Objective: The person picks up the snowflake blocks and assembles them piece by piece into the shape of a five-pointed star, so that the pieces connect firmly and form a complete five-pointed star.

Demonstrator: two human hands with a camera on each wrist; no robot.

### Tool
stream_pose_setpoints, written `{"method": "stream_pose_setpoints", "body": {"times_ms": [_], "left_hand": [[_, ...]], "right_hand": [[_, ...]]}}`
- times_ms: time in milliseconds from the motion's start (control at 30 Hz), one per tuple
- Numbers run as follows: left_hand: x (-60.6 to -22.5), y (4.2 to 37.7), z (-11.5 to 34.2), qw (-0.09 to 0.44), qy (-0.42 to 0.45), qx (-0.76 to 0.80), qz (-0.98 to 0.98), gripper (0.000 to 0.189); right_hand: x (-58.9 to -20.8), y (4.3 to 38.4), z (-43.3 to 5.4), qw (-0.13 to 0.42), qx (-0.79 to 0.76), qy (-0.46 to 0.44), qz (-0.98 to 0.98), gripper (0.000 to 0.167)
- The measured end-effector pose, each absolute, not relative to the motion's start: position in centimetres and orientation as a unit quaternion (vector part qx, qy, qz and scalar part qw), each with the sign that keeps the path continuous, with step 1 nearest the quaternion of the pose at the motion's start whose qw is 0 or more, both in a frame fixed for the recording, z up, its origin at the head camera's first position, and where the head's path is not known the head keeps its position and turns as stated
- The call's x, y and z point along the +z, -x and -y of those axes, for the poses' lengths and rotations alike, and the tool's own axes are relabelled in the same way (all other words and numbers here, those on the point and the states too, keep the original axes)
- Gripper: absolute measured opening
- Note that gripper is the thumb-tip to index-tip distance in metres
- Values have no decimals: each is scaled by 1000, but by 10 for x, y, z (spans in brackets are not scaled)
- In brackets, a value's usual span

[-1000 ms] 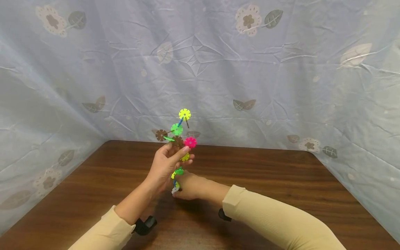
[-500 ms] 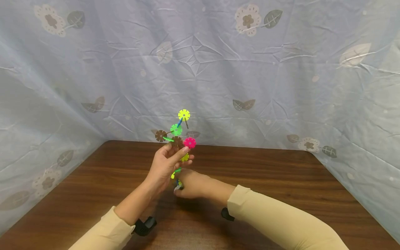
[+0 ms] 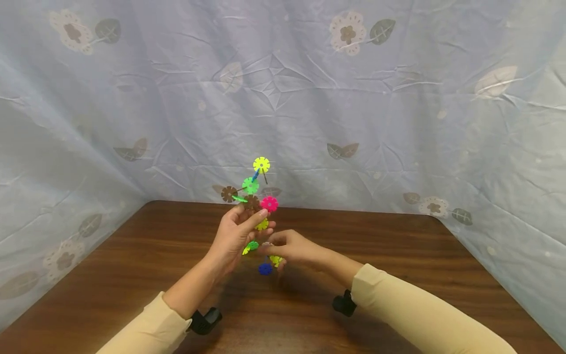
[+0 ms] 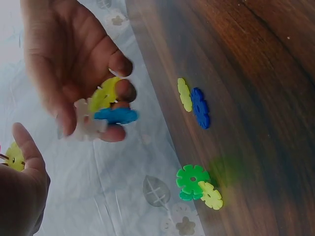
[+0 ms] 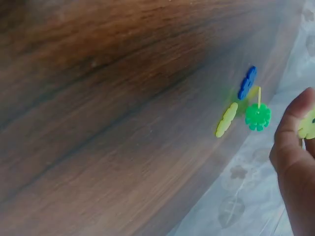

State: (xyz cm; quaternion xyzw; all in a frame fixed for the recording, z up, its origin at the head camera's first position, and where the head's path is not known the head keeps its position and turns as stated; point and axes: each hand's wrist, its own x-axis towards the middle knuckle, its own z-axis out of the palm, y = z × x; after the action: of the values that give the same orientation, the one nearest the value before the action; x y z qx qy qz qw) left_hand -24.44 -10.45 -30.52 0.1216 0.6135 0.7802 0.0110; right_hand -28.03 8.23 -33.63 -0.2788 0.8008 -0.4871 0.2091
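My left hand [image 3: 230, 236] pinches a built figure of flower-shaped plastic discs by its middle; a yellow disc [image 3: 261, 164] tops it, above a green disc [image 3: 250, 186], with brown discs and a pink disc [image 3: 269, 204] beside the thumb. My right hand [image 3: 294, 246] is just to its right over the table. In the left wrist view its fingers hold a white disc [image 4: 88, 123], a yellow disc [image 4: 104, 94] and a light-blue disc [image 4: 117, 115]. Under the hands are a dark-blue disc [image 3: 265, 269], a yellow disc [image 4: 184, 95] and a green-and-yellow cluster [image 4: 192, 178].
The brown wooden table [image 3: 132, 265] spreads around both hands. A pale patterned curtain [image 3: 283, 123] hangs along its back and sides. Dark camera mounts [image 3: 205, 320] sit at both wrists, below the cream sleeves [image 3: 420, 309].
My right hand has drawn back to the right and risen, with its fingers now showing. The dark-blue disc has come into sight below it. My left hand and the figure stay nearly still.
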Motion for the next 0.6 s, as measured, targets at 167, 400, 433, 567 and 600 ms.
{"method": "stream_pose_setpoints", "body": {"times_ms": [167,400,433,567,600], "left_hand": [[-306,245,104,10,-126,774,-620,20],[-306,245,102,3,-131,773,-621,24],[-306,245,102,3,-130,772,-623,26],[-306,245,100,3,-127,773,-621,29],[-306,245,100,3,-127,773,-622,29]], "right_hand": [[-336,281,-91,204,-518,260,-789,33],[-330,281,-98,123,-492,277,-816,37],[-330,281,-98,115,-492,280,-817,40],[-329,280,-103,109,-516,280,-803,45],[-329,280,-104,110,-523,279,-798,45]]}}
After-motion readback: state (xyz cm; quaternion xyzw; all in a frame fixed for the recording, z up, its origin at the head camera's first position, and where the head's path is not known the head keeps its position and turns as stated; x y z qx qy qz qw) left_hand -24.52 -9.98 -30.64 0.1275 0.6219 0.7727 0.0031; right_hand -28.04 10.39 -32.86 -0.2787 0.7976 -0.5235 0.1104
